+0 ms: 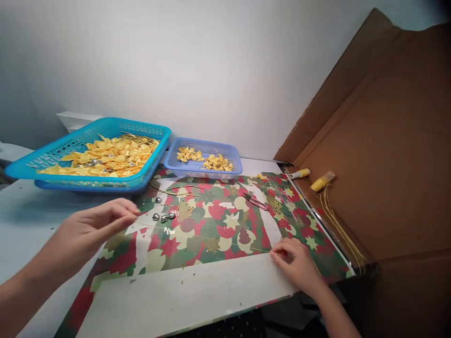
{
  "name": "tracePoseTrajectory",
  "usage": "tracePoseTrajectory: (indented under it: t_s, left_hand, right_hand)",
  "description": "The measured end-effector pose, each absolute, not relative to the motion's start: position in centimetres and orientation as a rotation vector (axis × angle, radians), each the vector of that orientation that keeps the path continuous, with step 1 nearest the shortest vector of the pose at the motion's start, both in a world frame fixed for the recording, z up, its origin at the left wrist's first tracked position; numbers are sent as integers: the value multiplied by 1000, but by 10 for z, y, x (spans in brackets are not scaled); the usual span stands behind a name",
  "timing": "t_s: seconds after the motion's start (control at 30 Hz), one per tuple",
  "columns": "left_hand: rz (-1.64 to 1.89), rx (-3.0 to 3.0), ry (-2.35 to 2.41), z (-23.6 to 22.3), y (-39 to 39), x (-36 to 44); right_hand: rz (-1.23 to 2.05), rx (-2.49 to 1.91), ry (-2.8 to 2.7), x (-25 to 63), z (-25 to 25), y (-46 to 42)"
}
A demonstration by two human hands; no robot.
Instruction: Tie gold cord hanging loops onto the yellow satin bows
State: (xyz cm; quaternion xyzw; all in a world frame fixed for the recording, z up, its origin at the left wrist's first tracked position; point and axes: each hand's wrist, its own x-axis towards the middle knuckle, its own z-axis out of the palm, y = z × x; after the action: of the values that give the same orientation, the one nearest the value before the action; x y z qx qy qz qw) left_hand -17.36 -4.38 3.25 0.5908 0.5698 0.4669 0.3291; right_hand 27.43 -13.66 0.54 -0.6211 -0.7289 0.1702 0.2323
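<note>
My left hand (pixel 95 223) is at the left side of the table, thumb and forefinger pinched together. On the right, my right hand (pixel 294 263) is also closed in a pinch, low over the white strip near the front edge. A thin, pale gold cord (pixel 259 249) stretches between the two hands, faint along its middle. Just beyond my left fingertips lie several silver heart-shaped beads (pixel 164 218). Thread snips (pixel 255 202) with pink handles rest farther back, between the hands. Loose gold cords (pixel 172 191) curve across the table behind the beads.
A turquoise basket (pixel 148 176) of yellow ribbon bows stands at the back left. Beside it is a smaller blue basket (pixel 237 164) with more bows. Yellow-and-white tubes (pixel 300 173) and hanging gold cords (pixel 340 230) line the right edge, against a cardboard wall (pixel 398 155).
</note>
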Motion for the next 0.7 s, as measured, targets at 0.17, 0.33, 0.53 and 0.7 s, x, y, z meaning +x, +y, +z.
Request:
tracePoseTrajectory:
  t_s: [0.17, 0.33, 0.53, 0.7]
  left_hand:
    - [1121, 1808, 1251, 61, -41, -125]
    - [1149, 1999, 1124, 74, -40, -103]
    - [1163, 2145, 1022, 76, -49, -102]
    - [1060, 2120, 1050, 58, -58, -108]
  right_hand:
    - [347, -1760, -1871, 279, 36, -128]
    - [448, -1298, -1799, 190, 71, -93]
    - [919, -936, -1858, 97, 75, -67]
    - [1049, -930, -1856, 84, 56, -59]
